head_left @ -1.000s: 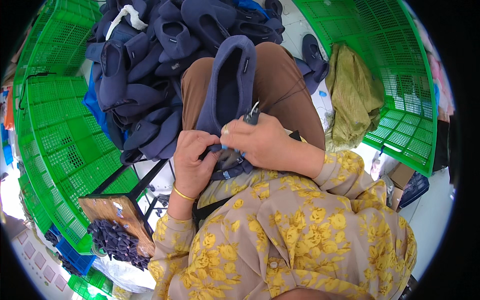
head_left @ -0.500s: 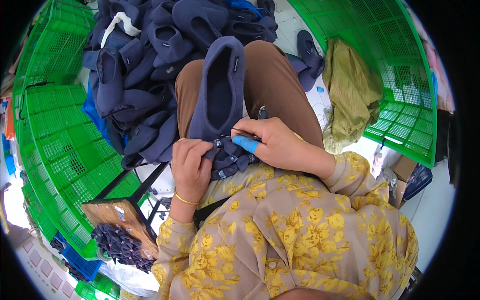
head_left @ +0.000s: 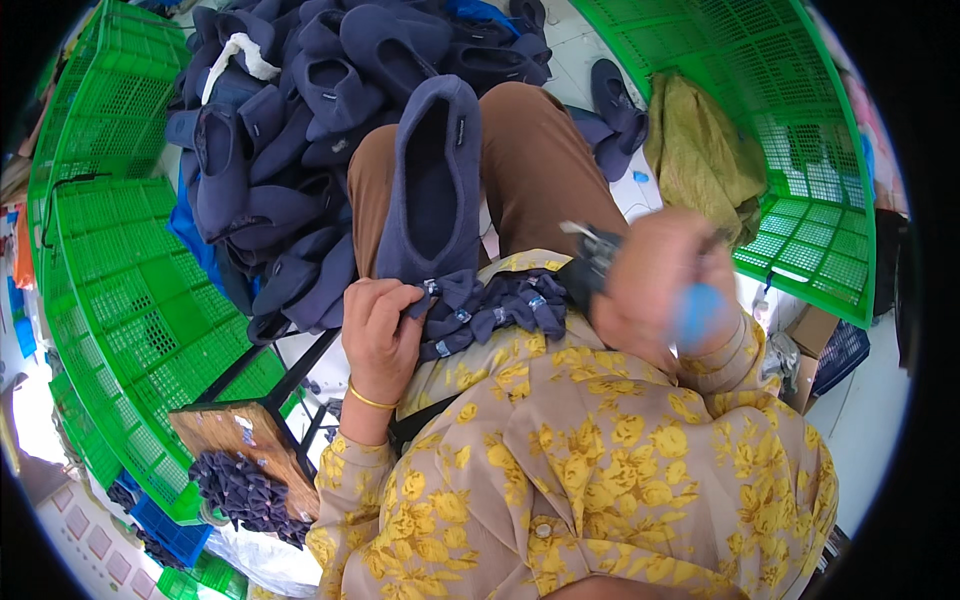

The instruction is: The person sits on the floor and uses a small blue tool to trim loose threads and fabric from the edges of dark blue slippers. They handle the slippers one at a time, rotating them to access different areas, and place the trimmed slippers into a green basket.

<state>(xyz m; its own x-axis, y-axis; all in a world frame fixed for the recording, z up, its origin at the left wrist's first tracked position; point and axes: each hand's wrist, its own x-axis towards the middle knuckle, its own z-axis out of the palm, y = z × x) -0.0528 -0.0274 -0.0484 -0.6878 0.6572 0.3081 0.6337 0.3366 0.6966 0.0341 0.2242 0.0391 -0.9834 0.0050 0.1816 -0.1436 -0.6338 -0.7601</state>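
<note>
A dark navy fabric slipper [head_left: 410, 255] lies sole-down along my lap, its toe toward me. My left hand [head_left: 378, 325] is closed at the toe, pinching a small dark fabric bow [head_left: 455, 290] against it. Beside that, a cluster of similar bows [head_left: 525, 303] with shiny bits at their middles rests on my lap. My right hand [head_left: 660, 280] is off to the right of the slipper, smeared by motion, with a blue covering on one finger. Moving with it is a black tool [head_left: 592, 262] with a light metal tip. Whatever its fingertips pinch is too blurred to name.
A heap of navy slippers [head_left: 290, 190] fills the far left. Green mesh crates stand at left [head_left: 120, 290] and right [head_left: 790, 150]. Olive cloth [head_left: 705, 150] hangs over the right one. A wooden stand [head_left: 245, 440] at near left carries more bows [head_left: 245, 495].
My right hand has swung away to the right from the slipper's toe, where it held a thin needle at the bow. The left hand keeps its place and grip.
</note>
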